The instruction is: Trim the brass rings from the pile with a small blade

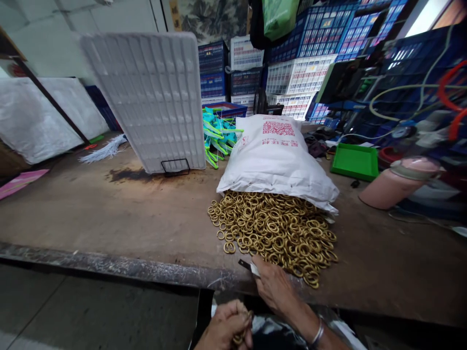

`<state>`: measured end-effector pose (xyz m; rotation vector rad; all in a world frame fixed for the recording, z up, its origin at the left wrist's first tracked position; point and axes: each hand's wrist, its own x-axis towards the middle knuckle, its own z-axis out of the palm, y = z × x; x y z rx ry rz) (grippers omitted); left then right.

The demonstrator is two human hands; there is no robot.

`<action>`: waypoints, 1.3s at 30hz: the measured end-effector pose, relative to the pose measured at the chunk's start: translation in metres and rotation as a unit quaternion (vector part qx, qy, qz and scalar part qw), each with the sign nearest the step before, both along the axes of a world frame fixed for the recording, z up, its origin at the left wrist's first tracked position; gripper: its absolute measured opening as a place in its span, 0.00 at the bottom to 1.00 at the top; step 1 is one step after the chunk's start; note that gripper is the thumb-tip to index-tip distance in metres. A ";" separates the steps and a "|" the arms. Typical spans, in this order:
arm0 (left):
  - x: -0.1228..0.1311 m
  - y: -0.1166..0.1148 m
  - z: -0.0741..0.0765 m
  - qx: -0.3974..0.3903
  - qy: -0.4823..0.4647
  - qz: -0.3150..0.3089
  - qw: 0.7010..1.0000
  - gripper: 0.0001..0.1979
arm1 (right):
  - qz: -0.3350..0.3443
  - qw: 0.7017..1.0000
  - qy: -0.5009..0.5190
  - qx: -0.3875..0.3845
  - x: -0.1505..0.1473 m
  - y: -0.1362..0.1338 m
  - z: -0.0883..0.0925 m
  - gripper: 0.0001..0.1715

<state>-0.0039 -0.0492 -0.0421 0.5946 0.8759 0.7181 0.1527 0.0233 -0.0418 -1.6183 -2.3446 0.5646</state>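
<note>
A heap of brass-coloured rings (270, 223) spills from the mouth of a white woven sack (277, 160) onto the table. My right hand (275, 287) is at the near edge of this heap, closed on a narrow dark strip with a white wrapping (253, 268); the strip's dark end points left. Lower down, in front of the table edge, my left hand (228, 325) is closed on a few brass rings (239, 336). Its fingers partly cover them, so their number is unclear. Beneath both hands lies something dark with white plastic, mostly hidden.
A pale ribbed tray (153, 102) stands upright in a black wire stand (175, 166) on the wooden table (83, 209). Bright green and turquoise pieces (219, 133) lie behind the sack. At right are a green tray (355, 161) and a pink bottle (399, 182). Stacked crates (302, 73) fill the background.
</note>
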 end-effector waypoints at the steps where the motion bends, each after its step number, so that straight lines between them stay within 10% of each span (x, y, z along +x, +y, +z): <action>1: -0.001 -0.002 -0.011 -0.046 -0.002 0.023 0.999 0.17 | 0.007 1.000 0.006 0.004 -0.006 0.001 0.001 0.15; 7: 0.003 0.005 -0.040 -0.280 0.005 0.114 0.953 0.11 | 0.004 0.999 -0.039 0.007 -0.042 0.014 0.007 0.24; 14: 0.017 0.015 -0.054 -0.329 -0.061 0.168 0.927 0.04 | -0.022 0.992 -0.120 0.023 -0.057 0.021 0.001 0.21; 21: 0.021 0.017 -0.077 -0.311 -0.105 0.151 0.932 0.12 | -0.027 0.991 -0.129 0.017 -0.057 0.025 -0.008 0.16; 29: 0.021 0.013 -0.062 -0.273 -0.078 0.145 0.948 0.08 | -0.029 0.994 0.099 -0.038 -0.038 0.027 0.002 0.09; 35: 0.027 0.005 -0.064 -0.139 -0.007 0.092 0.986 0.19 | -0.064 0.946 0.287 -0.138 -0.021 0.021 0.017 0.07; 39: 0.024 0.001 -0.040 -0.029 0.066 0.047 0.996 0.20 | -0.085 0.920 0.341 -0.174 -0.011 0.015 0.018 0.11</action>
